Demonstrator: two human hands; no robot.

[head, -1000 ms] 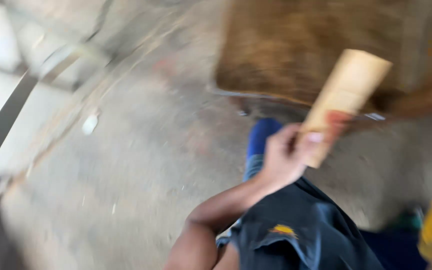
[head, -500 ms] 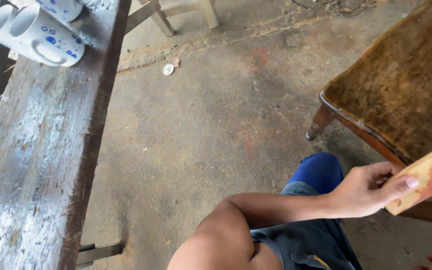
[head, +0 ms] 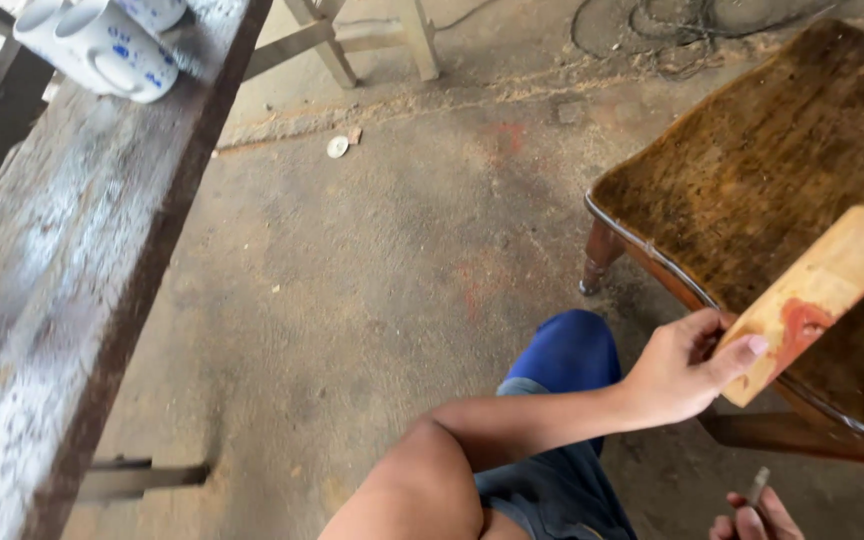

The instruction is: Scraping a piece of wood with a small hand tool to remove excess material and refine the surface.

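A worn wooden bench point(head: 62, 300) was noted along the left edge, with white cups with blue dots point(head: 102, 40) lying at its far end. A dark wooden stool point(head: 782, 170) was seen at right, its turned leg point(head: 597, 255) planted on the concrete floor point(head: 352, 280). A small white disc point(head: 337, 147) and pale furniture legs point(head: 372, 40) were recorded farther off, with cables point(head: 652, 25) coiled beyond the stool.

The left hand point(head: 677, 370) was held out from a bent arm crossing above a blue-clad knee point(head: 572, 350). Its fingers were clenched around the lower end of a flat wooden block point(head: 817, 295) marked with a red smear, thumb pressed on the face. The block was tilted up to the right, over the stool's near edge.

The right hand point(head: 757, 518) was only partly seen at the bottom border, fingers pinched on a thin grey stick-like item point(head: 758, 485); its kind could not be told.

Open floor was observed between bench and stool.
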